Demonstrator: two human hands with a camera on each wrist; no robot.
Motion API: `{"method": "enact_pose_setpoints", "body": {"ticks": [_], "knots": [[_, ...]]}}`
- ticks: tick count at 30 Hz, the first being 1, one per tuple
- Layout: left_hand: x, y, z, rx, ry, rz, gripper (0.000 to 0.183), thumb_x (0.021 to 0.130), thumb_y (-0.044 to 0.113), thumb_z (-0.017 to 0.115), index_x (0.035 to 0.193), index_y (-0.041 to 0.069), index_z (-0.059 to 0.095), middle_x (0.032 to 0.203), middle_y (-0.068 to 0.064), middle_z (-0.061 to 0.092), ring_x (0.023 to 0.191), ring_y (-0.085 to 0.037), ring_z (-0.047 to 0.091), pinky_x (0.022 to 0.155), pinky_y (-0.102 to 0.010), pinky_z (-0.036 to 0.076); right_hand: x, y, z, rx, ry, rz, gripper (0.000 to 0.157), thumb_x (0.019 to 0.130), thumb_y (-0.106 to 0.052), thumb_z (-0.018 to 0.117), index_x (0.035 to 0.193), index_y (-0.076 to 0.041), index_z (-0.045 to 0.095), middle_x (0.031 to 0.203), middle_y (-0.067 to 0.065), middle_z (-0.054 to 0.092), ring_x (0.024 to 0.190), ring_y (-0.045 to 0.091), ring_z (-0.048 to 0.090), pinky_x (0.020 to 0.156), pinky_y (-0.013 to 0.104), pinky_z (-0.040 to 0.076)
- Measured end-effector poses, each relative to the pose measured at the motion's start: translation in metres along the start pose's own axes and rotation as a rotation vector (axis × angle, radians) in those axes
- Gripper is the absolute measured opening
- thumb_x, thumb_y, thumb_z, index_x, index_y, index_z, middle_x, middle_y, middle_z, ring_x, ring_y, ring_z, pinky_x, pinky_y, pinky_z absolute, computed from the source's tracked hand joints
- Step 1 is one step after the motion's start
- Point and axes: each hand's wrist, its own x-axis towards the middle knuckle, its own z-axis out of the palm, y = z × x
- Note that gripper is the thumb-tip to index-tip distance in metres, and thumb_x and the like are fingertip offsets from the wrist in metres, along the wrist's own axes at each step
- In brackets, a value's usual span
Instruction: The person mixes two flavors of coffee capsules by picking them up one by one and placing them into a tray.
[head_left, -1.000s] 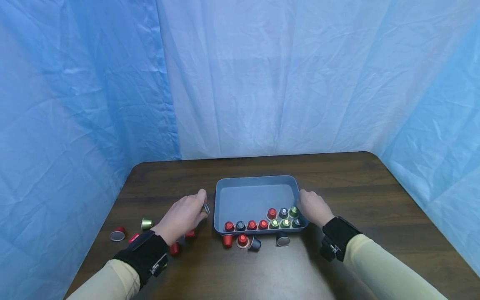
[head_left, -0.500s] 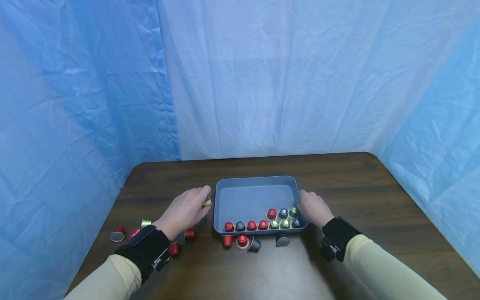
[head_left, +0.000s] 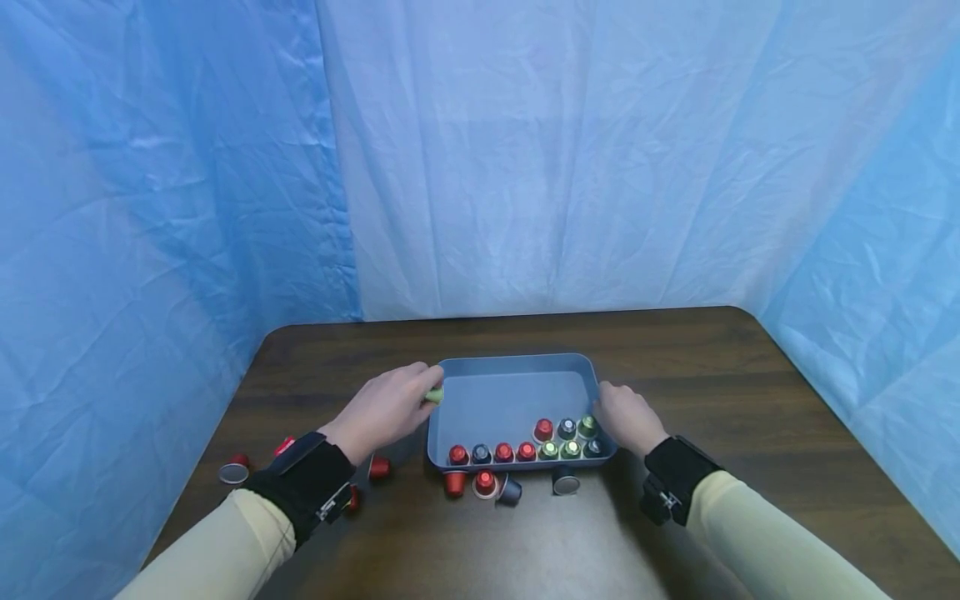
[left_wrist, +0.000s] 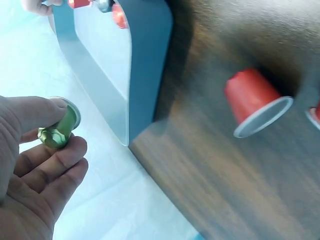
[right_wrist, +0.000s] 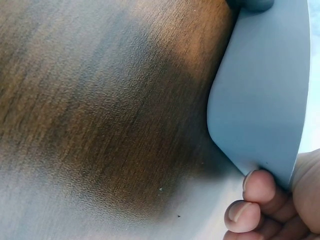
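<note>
Green, glossy capsule (left_wrist: 63, 127), pale-rimmed, tapered | left hand (head_left: 386, 410) pinches it | right hand (head_left: 630, 418) grips tray (head_left: 495, 398) wall

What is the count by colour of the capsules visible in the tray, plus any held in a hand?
Red capsules in the tray: 4
Dark blue capsules in the tray: 3
Green capsules in the tray: 3
Held green capsule, in the left hand: 1
Total: 11

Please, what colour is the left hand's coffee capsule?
The coffee capsule is green, clearest in the left wrist view.
</note>
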Motion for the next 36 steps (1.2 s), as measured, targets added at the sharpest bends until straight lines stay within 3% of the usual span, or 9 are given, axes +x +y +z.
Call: {"method": "enact_pose_setpoints", "body": {"ticks": [8,18,26,36], "knots": [[0.012,0.016,-0.003,-0.008,-0.077,0.024,0.032,0.082,0.019,0.087,0.106,0.019,0.066,0.096,0.003,0.064,0.091,-0.012,0.066,0.084,-0.032,0.059,-0.001,0.001,0.000,-0.007,0.009,-0.012,0.025,0.101,-0.010,0.058,0.115,0.011,0.059,0.089,0.017,0.066,0.072,0.021,0.063,0.066,0.038,0.058],[0.031,0.038,-0.003,0.020,-0.130,0.054,0.031,0.083,0.020,0.087,0.109,0.015,0.069,0.100,0.002,0.063,0.095,-0.013,0.065,0.086,-0.029,0.058,0.001,0.002,0.001,-0.011,0.014,-0.016,0.024,0.101,-0.010,0.058,0.114,0.010,0.060,0.087,0.015,0.065,0.071,0.021,0.063,0.065,0.037,0.057],[0.046,0.053,0.004,0.044,-0.129,0.151,0.026,0.086,0.021,0.084,0.109,0.015,0.072,0.101,0.000,0.062,0.095,-0.013,0.064,0.085,-0.027,0.057,0.001,0.002,0.001,-0.007,0.020,-0.023,0.023,0.102,-0.010,0.058,0.113,0.010,0.060,0.087,0.015,0.065,0.071,0.020,0.063,0.065,0.037,0.057],[0.061,0.073,0.021,0.019,-0.179,0.197,0.024,0.091,0.017,0.079,0.114,0.015,0.075,0.104,0.001,0.064,0.099,-0.012,0.064,0.087,-0.025,0.055,0.001,0.003,0.002,-0.012,0.028,-0.025,0.021,0.101,-0.009,0.059,0.112,0.009,0.060,0.085,0.014,0.064,0.070,0.021,0.062,0.065,0.037,0.057]]}}
